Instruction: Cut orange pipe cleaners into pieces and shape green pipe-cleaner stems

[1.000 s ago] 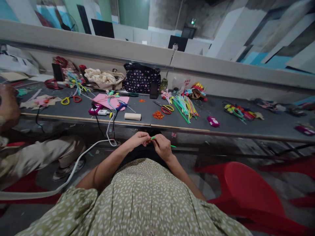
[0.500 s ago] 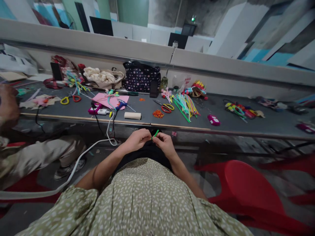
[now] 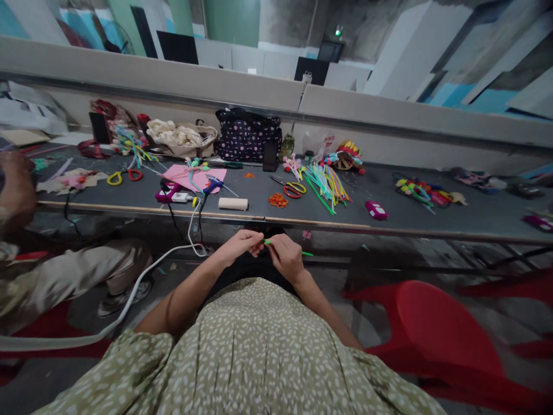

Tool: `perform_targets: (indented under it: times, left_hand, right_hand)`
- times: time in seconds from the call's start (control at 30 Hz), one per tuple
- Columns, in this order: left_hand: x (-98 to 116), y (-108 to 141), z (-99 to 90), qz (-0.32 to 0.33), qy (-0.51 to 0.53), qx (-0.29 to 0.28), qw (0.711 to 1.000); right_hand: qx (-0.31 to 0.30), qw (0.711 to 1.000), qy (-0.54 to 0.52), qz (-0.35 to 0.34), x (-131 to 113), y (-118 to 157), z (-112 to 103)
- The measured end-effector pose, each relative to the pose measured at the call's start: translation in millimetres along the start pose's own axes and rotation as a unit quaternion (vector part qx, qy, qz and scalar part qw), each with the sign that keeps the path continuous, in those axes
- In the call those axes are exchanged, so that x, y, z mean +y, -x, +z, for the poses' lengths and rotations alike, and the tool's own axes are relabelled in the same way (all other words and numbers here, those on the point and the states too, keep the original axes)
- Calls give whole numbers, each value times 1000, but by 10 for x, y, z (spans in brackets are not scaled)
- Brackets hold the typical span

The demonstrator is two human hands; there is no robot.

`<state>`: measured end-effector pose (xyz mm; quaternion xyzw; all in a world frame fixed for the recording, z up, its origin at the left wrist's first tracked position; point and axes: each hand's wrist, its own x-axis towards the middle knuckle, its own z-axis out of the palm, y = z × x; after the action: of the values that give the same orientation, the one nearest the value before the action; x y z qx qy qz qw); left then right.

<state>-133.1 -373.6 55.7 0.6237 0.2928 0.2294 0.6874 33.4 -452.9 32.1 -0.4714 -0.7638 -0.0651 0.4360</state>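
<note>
A green pipe cleaner (image 3: 307,253) is held over my lap, just off the table's front edge. My left hand (image 3: 241,244) pinches it at one end, thumb and fingers pressed together. Close beside, my right hand (image 3: 286,255) is closed on it too, with the fingertips almost touching those of the left. A short green bit shows between the fingertips, and a straight tail sticks out to the right behind the right hand. The stretch within the right hand is hidden. Nearest on the table are orange curled pieces (image 3: 277,200) and scissors (image 3: 292,189) with red and yellow handles.
Loose pipe cleaners (image 3: 325,183) lie right of the scissors. A cream roll (image 3: 233,203), a glue gun (image 3: 212,185) and pink sheet (image 3: 173,173) lie to the left. A white cable (image 3: 142,274) hangs at my left. Another person's hand (image 3: 16,190) is far left; a red stool (image 3: 440,328) stands right.
The green pipe cleaner has swung from pointing up between my hands to pointing right behind the right hand. My right hand has turned over it; the left has shifted slightly.
</note>
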Motion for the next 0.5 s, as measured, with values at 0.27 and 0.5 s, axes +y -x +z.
perform_targets:
  times: [0.27, 0.5]
  left_hand:
    - [27, -5, -16, 1, -13, -16, 1000]
    - [57, 11, -58, 102, -188, -45, 976]
  right_hand:
    - [-5, 996, -61, 63, -13, -13, 9]
    - [-23, 958, -201, 204, -6, -64, -22]
